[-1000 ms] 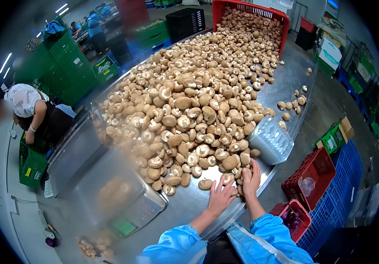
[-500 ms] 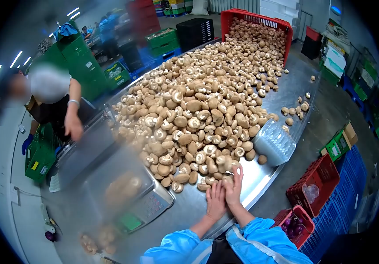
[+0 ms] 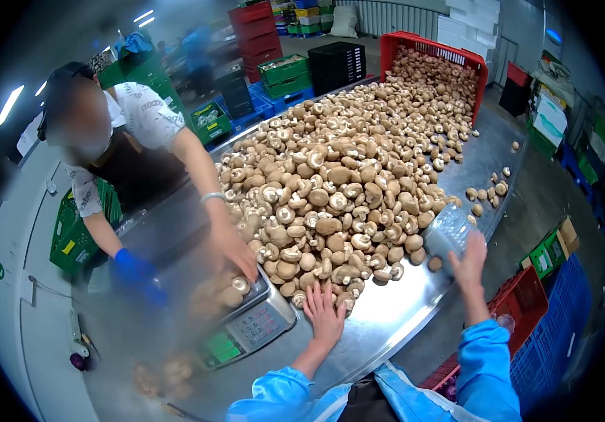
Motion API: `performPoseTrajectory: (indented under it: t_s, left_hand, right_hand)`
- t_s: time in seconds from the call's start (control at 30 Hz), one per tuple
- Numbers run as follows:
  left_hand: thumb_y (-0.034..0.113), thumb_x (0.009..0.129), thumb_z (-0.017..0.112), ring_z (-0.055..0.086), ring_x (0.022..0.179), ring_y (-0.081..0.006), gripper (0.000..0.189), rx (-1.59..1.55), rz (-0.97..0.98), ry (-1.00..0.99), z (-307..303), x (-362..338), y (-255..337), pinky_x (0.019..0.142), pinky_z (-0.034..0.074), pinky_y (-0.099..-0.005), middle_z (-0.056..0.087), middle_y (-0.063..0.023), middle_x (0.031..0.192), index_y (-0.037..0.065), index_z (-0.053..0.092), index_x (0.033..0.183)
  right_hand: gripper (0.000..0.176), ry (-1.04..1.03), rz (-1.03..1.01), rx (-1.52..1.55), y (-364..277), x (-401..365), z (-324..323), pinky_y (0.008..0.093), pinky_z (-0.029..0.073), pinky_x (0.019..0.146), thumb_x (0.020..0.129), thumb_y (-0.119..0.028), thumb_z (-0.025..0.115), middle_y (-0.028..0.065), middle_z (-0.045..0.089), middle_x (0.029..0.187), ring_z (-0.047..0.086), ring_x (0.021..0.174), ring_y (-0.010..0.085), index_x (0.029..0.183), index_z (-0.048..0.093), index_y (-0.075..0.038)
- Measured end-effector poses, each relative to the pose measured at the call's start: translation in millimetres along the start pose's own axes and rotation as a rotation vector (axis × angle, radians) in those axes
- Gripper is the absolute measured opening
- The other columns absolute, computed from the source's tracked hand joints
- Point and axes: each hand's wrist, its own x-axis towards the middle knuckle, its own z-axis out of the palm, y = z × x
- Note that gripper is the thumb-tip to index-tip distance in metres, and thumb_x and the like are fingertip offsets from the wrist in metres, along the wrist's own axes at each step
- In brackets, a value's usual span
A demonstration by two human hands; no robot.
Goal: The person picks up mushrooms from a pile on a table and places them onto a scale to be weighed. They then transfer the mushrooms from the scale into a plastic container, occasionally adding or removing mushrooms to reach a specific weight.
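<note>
A large heap of brown mushrooms [image 3: 344, 190] with pale stems covers much of the metal table. My left hand [image 3: 325, 314] lies with spread fingers against the mushrooms at the heap's near edge, just right of a digital scale [image 3: 260, 327]. On the right, my right hand [image 3: 471, 261] is at the near end of a stack of clear plastic trays [image 3: 448, 231], thumb and fingers apart. Whether its fingertips touch the stack is hard to tell. Mushrooms on the scale, blurred in part, lie under a co-worker's bare hand [image 3: 233, 247].
The co-worker [image 3: 140, 141] leans in from the left, with a blue glove [image 3: 137, 274] on the other hand. A tipped red crate [image 3: 481, 77] spills mushrooms at the far end. Loose mushrooms [image 3: 491, 191] lie near the right edge. Red crates [image 3: 527, 299] stand on the floor below.
My right hand has left the heap's near edge and moved right to the plastic trays. My left hand has shifted slightly left. The co-worker has leaned in and reached to the scale.
</note>
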Motion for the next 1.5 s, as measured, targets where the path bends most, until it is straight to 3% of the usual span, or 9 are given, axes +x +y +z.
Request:
performPoseTrajectory:
  t_s: [0.3,0.7,0.8,1.0,1.07,1.23,1.33,1.37,1.5]
  left_hand:
    - [0.034,0.091,0.062,0.018,0.146,-0.0429,0.067,-0.068,-0.068,-0.022,1.9,-1.4,-6.0,0.115,0.010,-0.0596,0.029,-0.0231,0.154,0.007,0.036,0.148]
    - [0.030,0.089,0.065,0.024,0.144,-0.0417,0.068,-0.070,-0.076,-0.032,-17.6,4.9,-3.1,0.117,0.014,-0.0555,0.035,-0.0236,0.150,0.000,0.038,0.144]
    - [0.030,0.088,0.066,0.028,0.142,-0.0429,0.071,-0.208,-0.055,-0.027,-47.2,10.1,11.9,0.117,0.020,-0.0524,0.036,-0.0246,0.149,0.000,0.036,0.145]
    - [0.009,0.083,0.073,0.060,0.117,-0.0246,0.058,-0.819,-0.143,-0.561,-112.7,22.8,48.9,0.103,0.045,-0.0360,0.061,-0.0158,0.130,0.002,0.053,0.137]
    - [0.014,0.095,0.064,0.070,0.073,-0.0159,0.020,-0.965,-0.530,-0.816,-125.0,12.0,43.3,0.066,0.057,-0.0269,0.071,-0.0098,0.094,-0.002,0.067,0.108]
    - [0.020,0.103,0.050,0.065,0.052,-0.0181,0.024,-0.854,-0.789,-0.811,-134.1,-36.2,-0.6,0.038,0.047,-0.0248,0.068,-0.0144,0.083,-0.003,0.058,0.105]
    - [0.019,0.103,0.048,0.064,0.050,-0.0200,0.023,-0.974,-1.087,-0.605,-126.6,-75.9,-10.7,0.034,0.043,-0.0242,0.068,-0.0181,0.087,-0.001,0.052,0.113]
    - [0.017,0.102,0.049,0.060,0.047,-0.0188,0.023,-0.992,-1.167,-0.567,-126.7,-82.9,-2.3,0.034,0.043,-0.0251,0.068,-0.0213,0.094,-0.001,0.049,0.116]
    - [0.007,0.100,0.046,0.057,0.052,-0.0173,0.032,-1.209,-1.469,-0.631,-107.8,-101.5,-13.1,0.041,0.045,-0.0259,0.066,-0.0255,0.106,0.000,0.040,0.130]
  right_hand:
    - [0.107,-0.525,0.108,0.291,52.3,39.2,-34.1,0.0445,0.032,0.115,0.056,-0.030,0.089,0.0269,0.043,0.141,0.039,0.133,0.0432,0.141,0.035,0.007]
    - [0.083,-0.102,0.041,0.175,13.3,8.5,-46.3,0.0448,0.040,0.104,0.055,-0.015,0.085,0.0237,0.053,0.122,0.048,0.117,0.0405,0.128,0.048,0.002]
    - [0.083,-0.211,-0.012,0.304,-34.7,-12.3,-76.6,0.0446,0.041,0.103,0.059,-0.021,0.086,0.0228,0.054,0.125,0.049,0.118,0.0397,0.130,0.049,0.002]
    - [0.075,-1.442,-0.021,1.185,-147.4,-99.3,-107.3,0.0369,0.046,0.101,0.082,-0.037,0.079,0.0175,0.062,0.125,0.059,0.116,0.0259,0.137,0.049,0.003]
    - [0.068,-1.752,0.191,1.469,-153.8,-131.5,-93.5,0.0333,0.047,0.099,0.088,-0.036,0.073,0.0160,0.063,0.125,0.059,0.115,0.0225,0.139,0.048,0.002]
    - [0.058,-1.706,1.098,1.814,-141.9,-170.6,-89.5,0.0387,0.054,0.095,0.105,-0.038,0.045,0.0202,0.062,0.124,0.064,0.111,0.0273,0.149,0.033,-0.002]
    - [0.057,-1.691,0.927,1.298,-149.2,-173.7,-97.3,0.0330,0.060,0.071,0.104,-0.036,0.045,0.0194,0.067,0.109,0.071,0.086,0.0231,0.149,0.032,-0.003]
    - [0.054,-1.603,0.921,1.236,-158.6,-177.3,-102.7,0.0285,0.054,0.048,0.103,-0.025,0.047,0.0169,0.068,0.091,0.066,0.058,0.0194,0.149,0.030,-0.001]
    - [0.053,-1.484,1.014,1.218,-170.4,-182.7,-78.3,0.0264,0.040,0.037,0.098,-0.005,0.039,0.0106,0.061,0.077,0.051,0.047,0.0119,0.150,0.028,-0.001]
